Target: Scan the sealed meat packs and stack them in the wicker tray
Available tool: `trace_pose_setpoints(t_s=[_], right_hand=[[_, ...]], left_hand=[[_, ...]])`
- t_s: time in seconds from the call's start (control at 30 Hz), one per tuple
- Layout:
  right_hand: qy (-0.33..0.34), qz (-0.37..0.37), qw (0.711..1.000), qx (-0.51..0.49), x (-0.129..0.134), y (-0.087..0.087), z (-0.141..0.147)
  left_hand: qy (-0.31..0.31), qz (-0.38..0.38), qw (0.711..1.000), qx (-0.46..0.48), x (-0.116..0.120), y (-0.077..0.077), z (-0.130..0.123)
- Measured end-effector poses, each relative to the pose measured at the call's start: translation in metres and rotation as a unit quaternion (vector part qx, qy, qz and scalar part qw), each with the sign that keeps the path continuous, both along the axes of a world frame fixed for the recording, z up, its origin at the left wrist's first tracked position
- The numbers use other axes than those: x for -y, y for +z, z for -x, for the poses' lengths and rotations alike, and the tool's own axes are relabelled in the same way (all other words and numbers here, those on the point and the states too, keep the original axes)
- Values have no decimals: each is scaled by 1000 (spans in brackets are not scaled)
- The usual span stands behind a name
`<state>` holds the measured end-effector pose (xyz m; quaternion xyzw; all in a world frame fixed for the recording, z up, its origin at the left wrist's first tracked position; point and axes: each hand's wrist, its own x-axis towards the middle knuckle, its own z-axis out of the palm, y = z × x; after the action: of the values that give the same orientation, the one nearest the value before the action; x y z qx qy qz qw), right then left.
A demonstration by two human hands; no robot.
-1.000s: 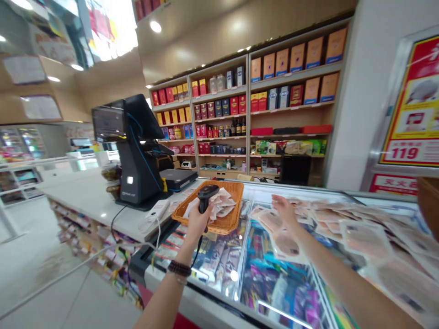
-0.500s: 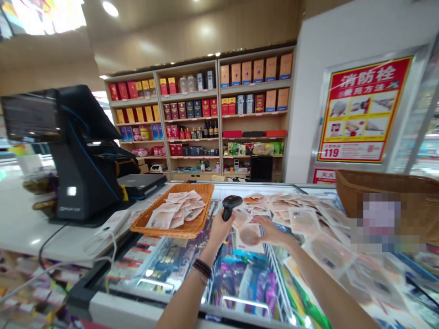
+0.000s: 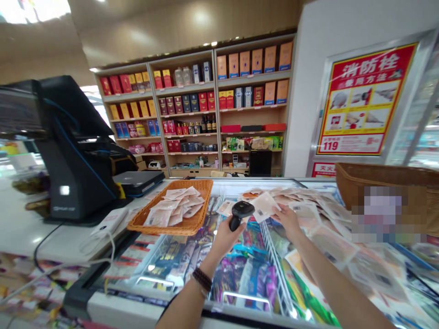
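My left hand (image 3: 226, 237) is wrapped round the handle of a black barcode scanner (image 3: 243, 209), its head pointing right. Between the thumb and fingers of my right hand (image 3: 287, 220) is a flat, pale plastic packet (image 3: 264, 206) with a small printed code, held up just right of the scanner. Another pale packet (image 3: 226, 208) lies behind the scanner, partly hidden by it. Both hands are above the glass top of a chest freezer (image 3: 164, 299). To the right spreads a pile of similar packets (image 3: 318, 208).
An orange wicker basket (image 3: 133, 225) holding several packets stands left on the freezer. Beyond it are a black checkout terminal (image 3: 73, 160) and a flat dark device (image 3: 139, 182). A brown basket (image 3: 353, 178) is at the right. Shelves of boxes (image 3: 192, 114) line the back wall.
My right hand has lifted a packet from the freezer top and turned it so its printed code shows. The scanner has shifted slightly right in my left hand. The view has tilted a little downward.
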<state>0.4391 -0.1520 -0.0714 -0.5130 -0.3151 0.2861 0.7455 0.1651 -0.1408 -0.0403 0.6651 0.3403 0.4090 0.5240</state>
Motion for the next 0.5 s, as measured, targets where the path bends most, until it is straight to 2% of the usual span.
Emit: trace_pose_setpoints(t_s=[0.13, 0.5], right_hand=[[3, -10, 998, -67, 0, -3, 3], [9, -34, 995, -93, -2, -9, -1]], left_hand=[[1, -3, 1000, -8, 0, 1, 0], [-31, -1, 1000, 6, 0, 1, -2]])
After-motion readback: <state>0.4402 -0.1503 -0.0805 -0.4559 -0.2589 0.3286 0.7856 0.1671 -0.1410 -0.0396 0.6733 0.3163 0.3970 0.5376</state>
